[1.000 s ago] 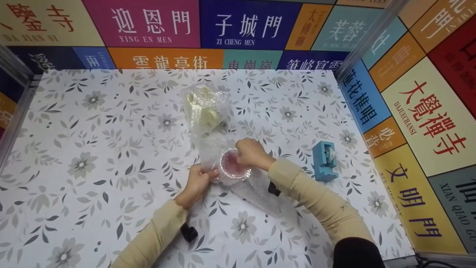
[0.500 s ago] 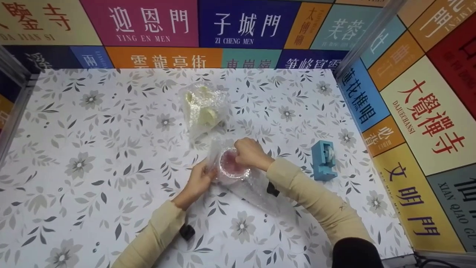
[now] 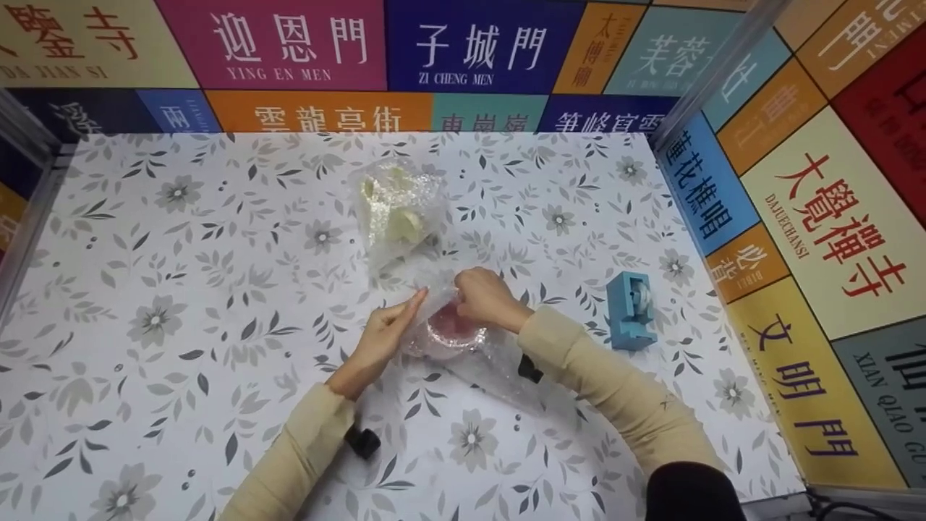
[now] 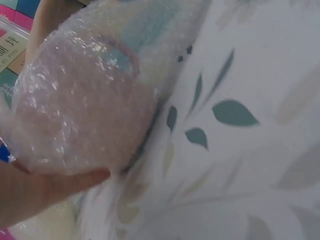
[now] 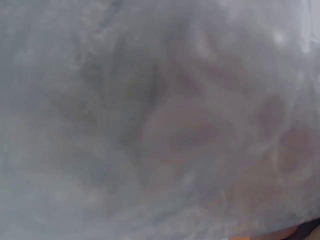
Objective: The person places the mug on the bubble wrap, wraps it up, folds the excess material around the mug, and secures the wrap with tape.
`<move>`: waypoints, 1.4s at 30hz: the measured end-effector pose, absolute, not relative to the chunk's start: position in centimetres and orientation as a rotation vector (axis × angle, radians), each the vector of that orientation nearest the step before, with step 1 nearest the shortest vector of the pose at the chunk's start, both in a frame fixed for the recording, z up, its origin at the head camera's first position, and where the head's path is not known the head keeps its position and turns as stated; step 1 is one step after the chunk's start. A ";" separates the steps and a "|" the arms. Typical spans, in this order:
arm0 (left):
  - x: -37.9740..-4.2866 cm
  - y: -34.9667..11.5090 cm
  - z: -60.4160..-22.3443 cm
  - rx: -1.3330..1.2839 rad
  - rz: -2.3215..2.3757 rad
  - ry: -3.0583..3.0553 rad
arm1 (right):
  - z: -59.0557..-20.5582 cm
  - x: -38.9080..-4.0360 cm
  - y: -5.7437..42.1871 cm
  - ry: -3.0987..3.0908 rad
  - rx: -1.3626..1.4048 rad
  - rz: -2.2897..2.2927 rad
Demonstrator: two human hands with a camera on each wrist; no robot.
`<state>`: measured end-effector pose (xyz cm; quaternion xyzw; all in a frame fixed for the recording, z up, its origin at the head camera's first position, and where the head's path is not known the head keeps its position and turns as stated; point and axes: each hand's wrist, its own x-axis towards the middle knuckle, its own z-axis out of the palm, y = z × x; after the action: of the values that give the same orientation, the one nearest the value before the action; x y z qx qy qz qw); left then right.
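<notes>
A pink mug (image 3: 452, 329) stands in bubble wrap (image 4: 65, 100), its mouth facing up and its looped handle (image 4: 131, 57) showing through the film in the left wrist view. At its left side my left hand (image 3: 376, 340) holds a raised flap of the wrap, fingertips near the far rim. One straight finger (image 4: 75, 184) lies along the wrapped mug. My right hand (image 3: 488, 298) has curled fingers at the mug's right rim, gripping the wrap there; its fingertips are hidden. Blurred wrap fills the right wrist view.
A yellowish object in bubble wrap (image 3: 398, 217) lies behind the mug. To the right stands a blue tape dispenser (image 3: 631, 311) with a roll of tape. Loose wrap (image 3: 510, 383) trails toward the front right on the floral tabletop (image 3: 217, 325). Printed panels (image 3: 311, 43) border the table.
My left hand has lifted the left flap of wrap away from the table and brought it up over the mug's mouth. The right hand has stayed at the rim.
</notes>
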<state>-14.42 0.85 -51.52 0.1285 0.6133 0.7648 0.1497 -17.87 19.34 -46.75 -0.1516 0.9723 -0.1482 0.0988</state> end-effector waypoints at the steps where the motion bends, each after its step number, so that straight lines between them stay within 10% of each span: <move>1: -14.5 0.9 -51.5 0.354 2.231 1.757 | -46.8 -17.9 19.3 2.878 -0.446 -0.451; 17: -15.4 2.2 -49.2 -0.031 2.069 1.906 | -45.6 -16.8 26.4 2.194 -0.332 -1.113; 42: -15.7 1.9 -49.6 0.046 2.025 1.952 | -50.0 -10.3 30.2 2.429 -0.212 -0.767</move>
<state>-15.65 1.92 -49.59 0.0162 0.6845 0.7102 0.1636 -10.28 30.22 -49.99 -0.0796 0.9098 -0.2874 0.2886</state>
